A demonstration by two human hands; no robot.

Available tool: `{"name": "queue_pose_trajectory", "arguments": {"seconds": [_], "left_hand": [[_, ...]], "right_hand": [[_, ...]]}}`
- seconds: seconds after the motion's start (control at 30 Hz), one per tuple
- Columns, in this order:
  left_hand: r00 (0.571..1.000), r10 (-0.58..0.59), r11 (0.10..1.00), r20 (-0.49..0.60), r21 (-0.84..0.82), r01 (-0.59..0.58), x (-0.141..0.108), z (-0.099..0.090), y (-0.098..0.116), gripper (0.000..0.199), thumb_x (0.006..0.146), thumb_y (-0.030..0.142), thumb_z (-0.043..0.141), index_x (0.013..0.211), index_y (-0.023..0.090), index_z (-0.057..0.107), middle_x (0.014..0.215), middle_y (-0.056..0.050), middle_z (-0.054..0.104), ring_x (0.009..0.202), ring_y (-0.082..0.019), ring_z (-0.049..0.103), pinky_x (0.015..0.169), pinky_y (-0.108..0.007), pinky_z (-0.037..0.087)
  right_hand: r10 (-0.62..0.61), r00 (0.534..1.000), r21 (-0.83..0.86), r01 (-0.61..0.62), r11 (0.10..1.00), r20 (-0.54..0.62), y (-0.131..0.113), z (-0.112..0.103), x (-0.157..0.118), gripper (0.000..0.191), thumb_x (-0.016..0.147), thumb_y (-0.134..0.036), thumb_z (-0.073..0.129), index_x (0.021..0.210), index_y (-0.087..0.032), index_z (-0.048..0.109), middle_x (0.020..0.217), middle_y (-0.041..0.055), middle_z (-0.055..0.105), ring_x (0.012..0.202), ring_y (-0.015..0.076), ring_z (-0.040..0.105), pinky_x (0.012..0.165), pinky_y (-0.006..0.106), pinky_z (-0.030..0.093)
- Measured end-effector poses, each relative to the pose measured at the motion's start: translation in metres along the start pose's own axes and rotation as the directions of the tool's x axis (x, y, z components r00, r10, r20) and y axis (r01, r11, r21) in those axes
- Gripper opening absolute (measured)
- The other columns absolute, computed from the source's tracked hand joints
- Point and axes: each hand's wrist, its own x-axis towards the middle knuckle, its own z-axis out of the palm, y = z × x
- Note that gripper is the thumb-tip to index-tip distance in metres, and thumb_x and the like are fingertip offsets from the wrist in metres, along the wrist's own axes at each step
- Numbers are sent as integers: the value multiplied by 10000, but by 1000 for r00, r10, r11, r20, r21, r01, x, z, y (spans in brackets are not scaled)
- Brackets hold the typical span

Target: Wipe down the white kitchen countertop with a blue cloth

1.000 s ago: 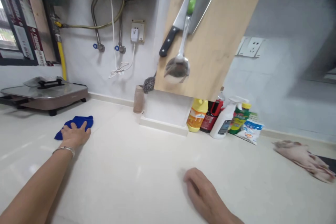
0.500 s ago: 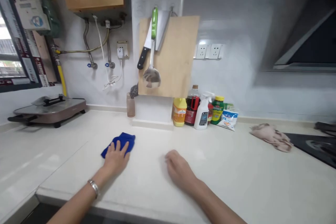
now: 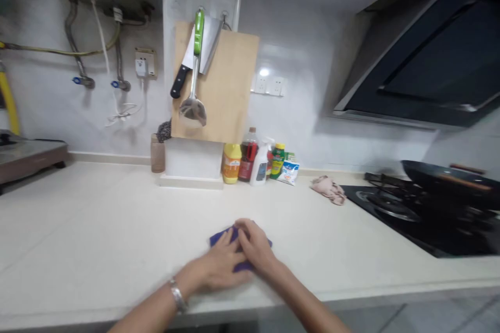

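A blue cloth (image 3: pixel 242 266) lies bunched on the white countertop (image 3: pixel 117 229), largely covered by both hands. My left hand (image 3: pixel 222 265), with a silver bracelet at the wrist, rests flat on its left part, fingers spread. Against it on the right, my right hand (image 3: pixel 255 247) is curled over the cloth, its fingers bent and close together at the cloth's upper edge. Its fingertips are partly hidden and somewhat blurred.
Along the wall stand a yellow bottle (image 3: pixel 231 164), a white spray bottle (image 3: pixel 260 165) and other condiments. A pink cloth (image 3: pixel 329 190) lies beside the stove (image 3: pixel 390 218), which bears a wok (image 3: pixel 449 179). A cutting board (image 3: pixel 230 83), knives and a spatula hang above.
The view has turned right, showing more of the stove. My left hand and the blue cloth have moved right, and my right hand has come onto the cloth beside it.
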Motion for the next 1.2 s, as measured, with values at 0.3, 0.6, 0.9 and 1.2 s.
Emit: {"name": "queue_pose_trajectory", "arguments": {"seconds": [0.3, 0.6, 0.9, 1.2], "left_hand": [[775, -553, 552, -306, -831, 66, -1, -62, -82, 511, 785, 568, 538, 1042, 161, 708, 1148, -131, 710, 756, -243, 715, 771, -401, 582], [816, -564, 571, -129, -775, 272, -10, -40, -106, 567, 755, 671, 557, 996, 190, 735, 999, -128, 739, 551, -172, 627, 528, -287, 517], [819, -565, 611, -99, -718, 334, -4, -27, -104, 531, 727, 678, 583, 933, 223, 765, 900, -116, 749, 449, -162, 573, 443, -288, 487], [816, -575, 653, 57, -569, 500, 3, -11, -105, 487, 656, 735, 567, 842, 336, 775, 852, -51, 731, 296, -160, 506, 300, -295, 398]], "right_hand": [[52, 883, -366, 140, 920, 467, -20, -43, -26, 535, 1003, -433, 378, 1511, -274, 320, 1595, 61, 254, 1471, 322, 168, 1154, 634, 170], [301, 937, -625, -130, 770, 176, 70, -145, -85, 500, 1014, -410, 320, 1492, -276, 376, 1571, 47, 317, 1457, 287, 237, 1152, 596, 226], [648, 747, -759, -506, 409, -149, 173, -264, -122, 518, 1010, -362, 250, 1503, -245, 355, 1586, 45, 289, 1462, 266, 217, 1152, 526, 263], [745, 407, -581, -813, 32, -528, 238, -276, -49, 552, 986, -370, 212, 1424, -124, 440, 1519, 221, 331, 1377, 437, 294, 1006, 741, 241]]}}
